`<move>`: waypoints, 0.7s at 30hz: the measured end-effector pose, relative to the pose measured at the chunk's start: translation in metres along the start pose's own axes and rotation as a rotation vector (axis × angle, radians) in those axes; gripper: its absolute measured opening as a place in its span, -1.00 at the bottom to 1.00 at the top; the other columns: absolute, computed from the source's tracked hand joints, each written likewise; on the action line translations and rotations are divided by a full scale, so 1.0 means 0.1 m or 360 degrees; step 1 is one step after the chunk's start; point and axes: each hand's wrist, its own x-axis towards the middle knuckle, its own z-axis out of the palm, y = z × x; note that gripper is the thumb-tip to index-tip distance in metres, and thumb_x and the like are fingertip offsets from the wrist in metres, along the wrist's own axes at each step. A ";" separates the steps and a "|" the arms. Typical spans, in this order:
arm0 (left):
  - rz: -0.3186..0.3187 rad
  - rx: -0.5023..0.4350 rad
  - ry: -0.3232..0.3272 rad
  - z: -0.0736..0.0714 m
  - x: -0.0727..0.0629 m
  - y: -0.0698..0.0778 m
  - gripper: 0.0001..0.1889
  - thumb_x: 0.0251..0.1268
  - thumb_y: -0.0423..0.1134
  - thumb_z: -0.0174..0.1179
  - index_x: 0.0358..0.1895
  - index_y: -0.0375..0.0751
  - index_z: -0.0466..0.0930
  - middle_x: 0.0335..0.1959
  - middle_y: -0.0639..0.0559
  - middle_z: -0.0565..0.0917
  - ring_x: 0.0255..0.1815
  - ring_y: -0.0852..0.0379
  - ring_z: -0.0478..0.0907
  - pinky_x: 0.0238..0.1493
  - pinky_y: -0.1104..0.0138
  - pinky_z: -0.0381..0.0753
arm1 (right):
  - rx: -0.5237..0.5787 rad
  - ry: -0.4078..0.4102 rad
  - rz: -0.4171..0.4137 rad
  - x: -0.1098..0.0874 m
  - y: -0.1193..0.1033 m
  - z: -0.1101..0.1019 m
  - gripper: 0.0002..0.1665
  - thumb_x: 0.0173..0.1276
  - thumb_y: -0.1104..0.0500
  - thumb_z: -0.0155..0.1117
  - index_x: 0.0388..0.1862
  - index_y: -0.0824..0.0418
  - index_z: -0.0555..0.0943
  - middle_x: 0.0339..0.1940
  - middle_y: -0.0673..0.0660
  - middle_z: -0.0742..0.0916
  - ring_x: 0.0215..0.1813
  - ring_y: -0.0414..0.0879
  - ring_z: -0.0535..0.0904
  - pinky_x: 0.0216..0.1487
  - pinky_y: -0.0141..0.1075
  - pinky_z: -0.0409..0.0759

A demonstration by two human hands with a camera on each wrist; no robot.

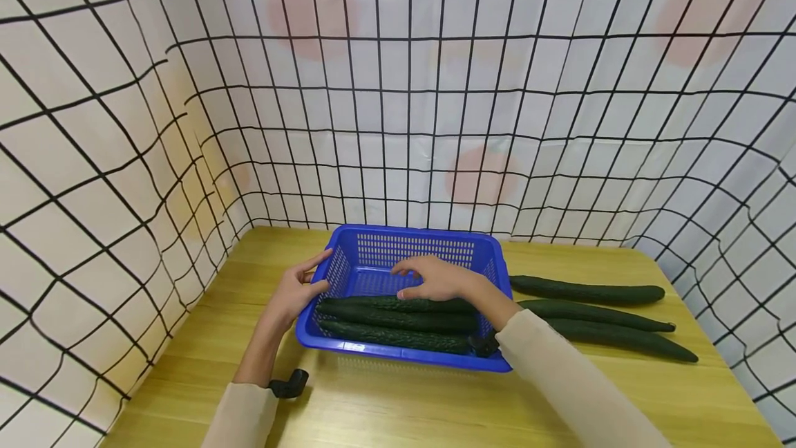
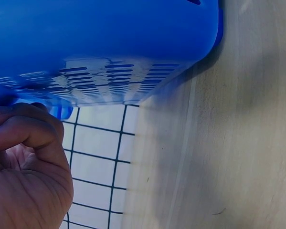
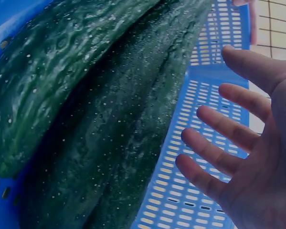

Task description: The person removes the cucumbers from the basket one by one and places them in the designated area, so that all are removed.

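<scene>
A blue plastic basket (image 1: 410,231) with slotted walls stands on the table. Three long dark green cucumbers (image 1: 398,318) lie side by side along its near side; their bumpy skin fills much of the right wrist view. My left hand (image 1: 295,294) grips the basket's left rim, its thumb over the edge; in the left wrist view the curled fingers (image 2: 26,129) are at the rim, partly cut off by the frame. Above the basket hovers my right hand (image 1: 433,278), holding nothing. Its fingers (image 3: 219,148) are spread and loosely bent beside the cucumbers, apart from them.
To the right of the basket, three more cucumbers (image 1: 591,290) lie roughly parallel on the wooden table (image 1: 367,406). Black wire grid (image 1: 410,109) over pale sheeting encloses the table at the back and both sides.
</scene>
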 end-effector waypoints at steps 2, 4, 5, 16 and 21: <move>0.0002 -0.0003 0.0008 0.00 0.00 0.01 -0.27 0.31 -0.40 0.24 0.53 0.20 0.40 0.10 -0.42 0.67 -0.18 -0.09 0.75 -0.25 0.10 0.83 | 0.0001 -0.0021 0.0012 0.01 0.01 0.02 -0.33 0.50 -0.05 0.27 0.50 0.15 0.45 0.41 0.27 0.60 0.39 0.23 0.54 0.39 0.12 0.54; 0.0004 0.0000 0.0008 0.00 0.00 0.02 -0.28 0.31 -0.40 0.24 0.53 0.20 0.40 0.10 -0.42 0.66 -0.16 -0.11 0.75 -0.24 0.10 0.83 | 0.0003 -0.0049 0.0024 0.02 0.02 0.05 -0.33 0.50 -0.05 0.28 0.49 0.17 0.46 0.37 0.26 0.62 0.35 0.22 0.57 0.35 0.11 0.57; 0.0005 0.0003 0.0003 0.00 -0.01 0.02 -0.28 0.31 -0.39 0.24 0.53 0.20 0.39 0.10 -0.42 0.66 -0.16 -0.10 0.75 -0.24 0.10 0.83 | 0.0005 -0.0067 0.0036 0.02 0.02 0.06 -0.34 0.50 -0.05 0.28 0.48 0.18 0.47 0.35 0.26 0.64 0.34 0.20 0.59 0.34 0.09 0.58; 0.0040 0.0023 -0.0004 -0.01 -0.01 0.01 -0.27 0.31 -0.38 0.24 0.56 0.12 0.36 0.06 -0.45 0.67 -0.26 0.02 0.74 -0.28 0.15 0.83 | -0.0099 -0.0203 0.0134 0.03 0.06 0.13 -0.45 0.49 -0.13 0.27 0.39 -0.02 0.56 0.31 0.12 0.68 0.38 0.05 0.56 0.39 0.01 0.54; 0.0025 0.0033 0.0015 0.01 -0.01 0.01 -0.28 0.30 -0.38 0.25 0.53 0.17 0.40 0.00 -0.42 0.69 -0.31 0.03 0.73 -0.29 0.14 0.83 | -0.0095 -0.0233 0.0167 0.03 0.08 0.15 -0.39 0.49 -0.16 0.26 0.42 0.04 0.55 0.36 0.12 0.65 0.42 0.06 0.53 0.43 0.01 0.52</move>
